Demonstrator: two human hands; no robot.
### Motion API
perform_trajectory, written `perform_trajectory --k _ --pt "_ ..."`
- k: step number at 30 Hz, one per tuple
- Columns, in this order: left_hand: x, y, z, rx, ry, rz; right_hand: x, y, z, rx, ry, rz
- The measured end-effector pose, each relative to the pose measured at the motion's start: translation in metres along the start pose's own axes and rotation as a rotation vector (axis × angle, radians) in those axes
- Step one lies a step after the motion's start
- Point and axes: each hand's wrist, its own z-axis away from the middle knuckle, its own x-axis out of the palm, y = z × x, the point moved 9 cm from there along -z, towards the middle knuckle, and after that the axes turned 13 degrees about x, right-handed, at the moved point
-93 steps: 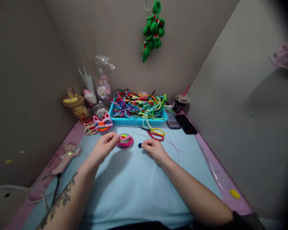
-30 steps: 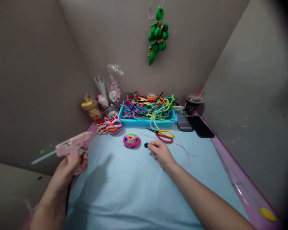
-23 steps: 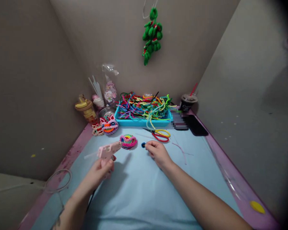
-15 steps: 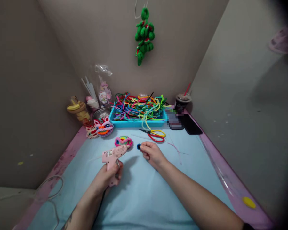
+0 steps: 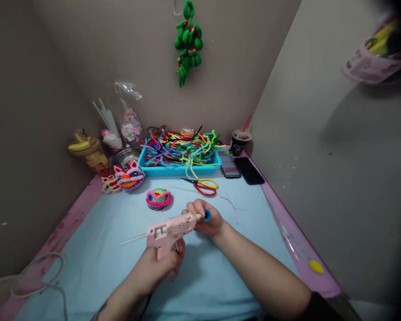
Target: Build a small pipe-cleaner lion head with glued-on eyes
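Observation:
A pink glue gun is gripped by the handle in my left hand, its clear glue stick jutting out at the back. Its nozzle points right, at or very near a small round blue and black piece. My right hand pinches that piece; part of its fingers is hidden behind the nozzle. Beyond the glue gun lies a pink-rimmed, multicoloured pipe-cleaner piece on the blue cloth. I cannot tell whether the nozzle touches the blue piece.
Scissors with red and yellow handles lie before a blue tray of pipe cleaners. Finished lion-like heads sit left. Phones and a drink cup stand right. A white cable loops at left.
My right hand has turned the round blue piece toward the nozzle. The glue gun has moved right, its tip now at that piece. The whole view has shifted slightly.

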Motion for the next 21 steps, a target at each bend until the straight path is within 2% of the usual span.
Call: perform_trajectory --k 11,21 --pt "-0.0019 -0.0080 -0.0010 -0.028 -0.016 -0.091 0.0043 0.0001 0.0009 0.007 0.004 -0.022" --pt "0.0019 -0.0017 -0.0029 0.000 -0.037 -0.142 0.0071 -0.0014 0.0016 -0.009 -0.034 -0.023"
